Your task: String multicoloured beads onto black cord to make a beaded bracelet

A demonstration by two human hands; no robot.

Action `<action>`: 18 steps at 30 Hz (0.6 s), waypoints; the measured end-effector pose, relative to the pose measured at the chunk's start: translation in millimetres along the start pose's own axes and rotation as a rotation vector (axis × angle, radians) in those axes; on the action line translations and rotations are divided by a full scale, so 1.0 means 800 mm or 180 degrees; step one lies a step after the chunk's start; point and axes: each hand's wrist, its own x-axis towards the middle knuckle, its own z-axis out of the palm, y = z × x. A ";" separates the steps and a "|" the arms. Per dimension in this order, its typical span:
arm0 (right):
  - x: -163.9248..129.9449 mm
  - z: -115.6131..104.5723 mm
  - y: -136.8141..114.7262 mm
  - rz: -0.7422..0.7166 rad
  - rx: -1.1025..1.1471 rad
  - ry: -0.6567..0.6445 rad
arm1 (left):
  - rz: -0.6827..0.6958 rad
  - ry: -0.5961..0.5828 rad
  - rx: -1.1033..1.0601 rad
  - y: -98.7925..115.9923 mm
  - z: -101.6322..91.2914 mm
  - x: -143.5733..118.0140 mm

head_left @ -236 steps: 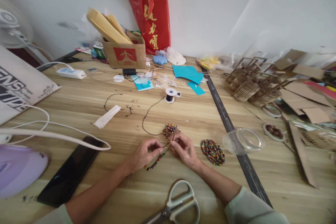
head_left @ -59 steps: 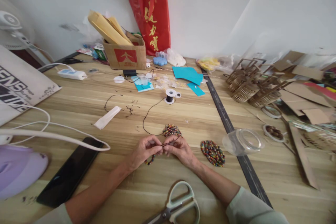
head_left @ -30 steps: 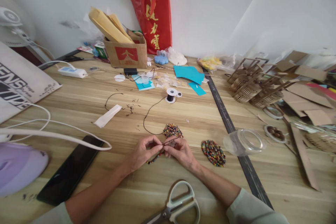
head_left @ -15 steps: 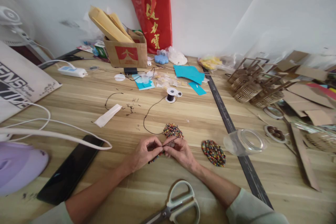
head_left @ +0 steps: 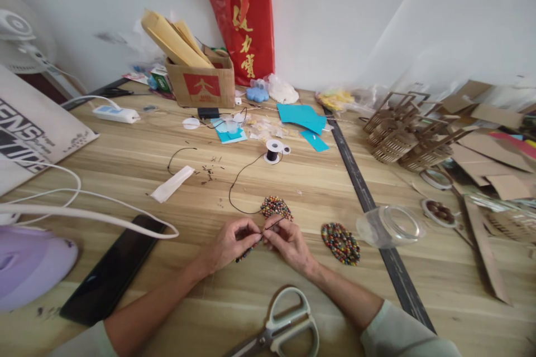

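Observation:
My left hand (head_left: 228, 244) and my right hand (head_left: 288, 242) meet fingertip to fingertip low in the middle of the wooden table (head_left: 318, 184). Both pinch a thin black cord (head_left: 237, 181) strung with small coloured beads; a short bead strand (head_left: 245, 252) hangs under the left fingers. The cord runs up past a partly coiled bead disc (head_left: 275, 207) just above my right hand to a spool (head_left: 273, 152). A finished round bead mat (head_left: 340, 243) lies to the right of my right hand.
Scissors (head_left: 281, 327) lie near the front edge. A black phone (head_left: 111, 269), white cables (head_left: 87, 215) and a purple object (head_left: 29, 265) sit at left. A clear jar (head_left: 389, 225) lies on its side at right, beyond a dark strip (head_left: 363, 196). Cardboard pieces (head_left: 481, 156), a box (head_left: 201, 83) and a red bag (head_left: 245, 25) crowd the back.
My hands have closed together on the cord since eight seconds ago, and the hanging bead strand has been drawn up shorter under the left fingers. Over the last second they barely move.

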 end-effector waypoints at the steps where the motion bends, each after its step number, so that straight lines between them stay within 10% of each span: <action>1: 0.000 0.000 0.000 -0.0016 -0.0006 0.0015 | 0.0014 -0.0002 0.0002 0.000 0.000 0.000; 18: 0.002 0.002 0.001 -0.0045 0.0125 0.0171 | -0.0227 -0.0397 -0.0432 -0.005 -0.006 0.001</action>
